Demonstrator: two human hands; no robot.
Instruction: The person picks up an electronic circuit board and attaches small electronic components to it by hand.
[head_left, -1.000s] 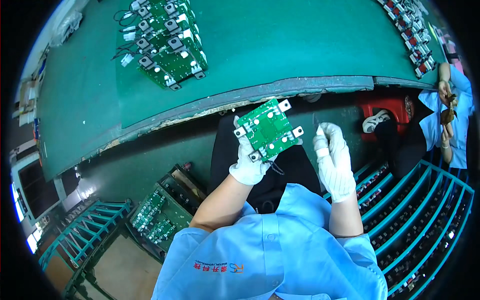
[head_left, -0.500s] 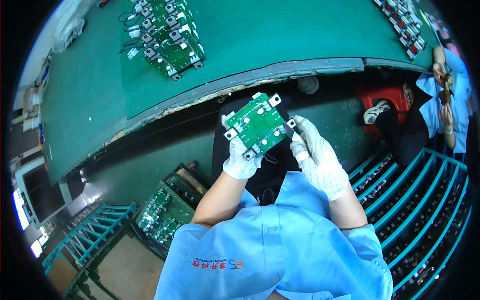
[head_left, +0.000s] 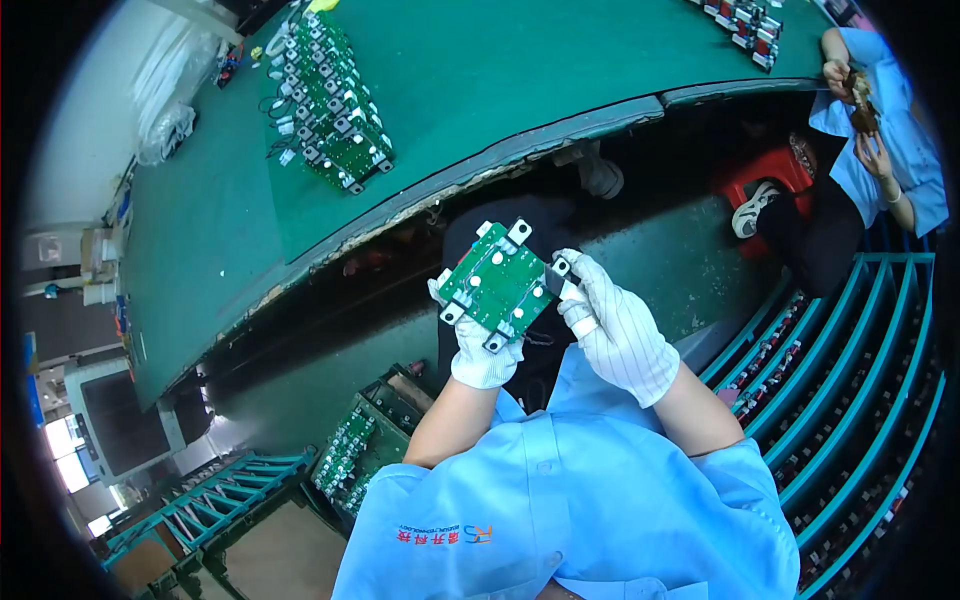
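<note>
Circuit board [head_left: 510, 287], green, one: held up, short of bench [head_left: 500, 80]. Judged light, stiff, fragile. My left hand [head_left: 484, 348] clasps its left side; right hand [head_left: 622, 335] curled at corner tab [head_left: 562, 266], pinch I cannot tell. I'd grip edges.

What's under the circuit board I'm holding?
Beneath the green circuit board, part of your white-gloved left hand shows. The board hides its own underside and the rest of that hand.

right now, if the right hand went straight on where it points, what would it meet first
Likely the right side of the green circuit board in the left hand; the right hand may touch its metal tab, depth is unclear.
</note>
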